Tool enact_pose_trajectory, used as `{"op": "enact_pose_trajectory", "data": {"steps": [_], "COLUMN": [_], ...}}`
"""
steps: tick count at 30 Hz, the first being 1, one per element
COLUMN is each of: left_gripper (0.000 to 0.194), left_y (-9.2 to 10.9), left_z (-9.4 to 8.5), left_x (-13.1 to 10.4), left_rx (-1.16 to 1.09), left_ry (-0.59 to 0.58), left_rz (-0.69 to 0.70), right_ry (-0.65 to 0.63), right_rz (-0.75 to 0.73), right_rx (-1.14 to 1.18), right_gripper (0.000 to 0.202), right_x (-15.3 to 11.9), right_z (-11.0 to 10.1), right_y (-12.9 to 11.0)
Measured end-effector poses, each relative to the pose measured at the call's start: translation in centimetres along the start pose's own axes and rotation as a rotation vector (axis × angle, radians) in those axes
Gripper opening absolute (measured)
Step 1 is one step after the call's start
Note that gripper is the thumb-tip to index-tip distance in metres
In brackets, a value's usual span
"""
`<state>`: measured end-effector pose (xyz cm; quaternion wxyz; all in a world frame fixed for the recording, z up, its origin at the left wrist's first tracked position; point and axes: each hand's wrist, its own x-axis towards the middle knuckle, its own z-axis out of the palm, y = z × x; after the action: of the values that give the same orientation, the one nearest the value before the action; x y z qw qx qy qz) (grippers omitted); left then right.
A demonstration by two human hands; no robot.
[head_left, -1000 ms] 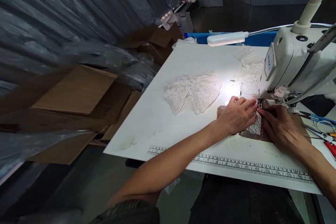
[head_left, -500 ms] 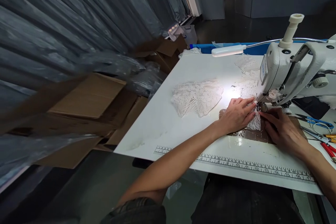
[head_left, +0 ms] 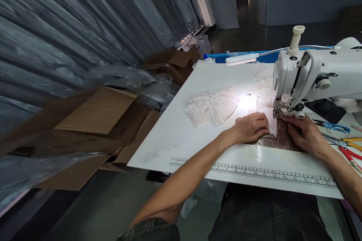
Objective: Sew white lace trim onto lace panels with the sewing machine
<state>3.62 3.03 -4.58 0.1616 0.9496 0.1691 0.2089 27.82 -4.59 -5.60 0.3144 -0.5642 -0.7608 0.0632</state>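
A white sewing machine (head_left: pixel 319 71) stands at the right, its needle area over a strip of white lace (head_left: pixel 272 119). My left hand (head_left: pixel 253 127) rests on the lace's left edge, fingers bent and close together; whether it pinches the fabric is hidden. Just right of the presser foot, my right hand (head_left: pixel 304 133) reaches in with thumb and index finger apart, the fingertip near the foot. Under both hands lies a shiny brown plate (head_left: pixel 278 139). Another piece of white lace (head_left: pixel 212 107) lies flat to the left.
Blue-handled scissors (head_left: pixel 336 126), yellow-handled pliers (head_left: pixel 352 142) and a red-handled tool (head_left: pixel 349 154) lie at the right. A lamp (head_left: pixel 242 59) lights the table. A printed ruler (head_left: pixel 254 173) runs along the front edge. Cardboard boxes (head_left: pixel 97 111) stand left of the table.
The view has shifted slightly. My left hand has drawn back from the needle area toward the lower left. My right hand has moved slightly away from the lace.
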Motion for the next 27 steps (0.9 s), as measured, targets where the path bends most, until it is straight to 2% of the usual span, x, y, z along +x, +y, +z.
{"op": "enact_pose_trajectory", "data": {"steps": [3, 6, 10, 13, 17, 21, 24, 27], "left_gripper": [0.024, 0.025, 0.029, 0.030, 0.024, 0.021, 0.019, 0.020], "left_y": [-0.1, -0.1, 0.0, 0.0, 0.1, 0.0, 0.0, 0.0], "left_z": [0.1, 0.1, 0.2, 0.5, 0.9, 0.8, 0.7, 0.9], "left_x": [0.1, 0.2, 0.2, 0.3, 0.5, 0.8, 0.9, 0.8], "left_rx": [-0.014, -0.010, 0.025, 0.038, 0.065, -0.040, -0.089, -0.085], "left_ry": [0.011, 0.038, 0.117, 0.204, 0.331, 0.436, 0.448, 0.419], "left_rz": [-0.027, -0.027, -0.027, 0.041, 0.125, 0.081, 0.052, 0.104], "right_ry": [-0.026, -0.073, -0.136, -0.133, -0.094, -0.042, -0.125, -0.179], "right_rz": [-0.003, -0.072, -0.122, -0.107, -0.104, -0.130, -0.221, -0.286], "right_rx": [-0.003, 0.056, 0.117, 0.131, 0.172, 0.034, -0.065, -0.065], "right_gripper": [0.034, 0.035, 0.035, 0.021, 0.020, 0.024, 0.030, 0.031], "right_x": [-0.1, -0.2, 0.3, 0.9, 1.2, 0.8, 0.3, 0.1], "right_z": [0.0, -0.2, -0.3, 0.2, 0.4, 0.2, 0.2, 0.2], "right_y": [-0.3, -0.9, -2.2, -2.9, -2.8, -2.3, -2.2, -2.3]}}
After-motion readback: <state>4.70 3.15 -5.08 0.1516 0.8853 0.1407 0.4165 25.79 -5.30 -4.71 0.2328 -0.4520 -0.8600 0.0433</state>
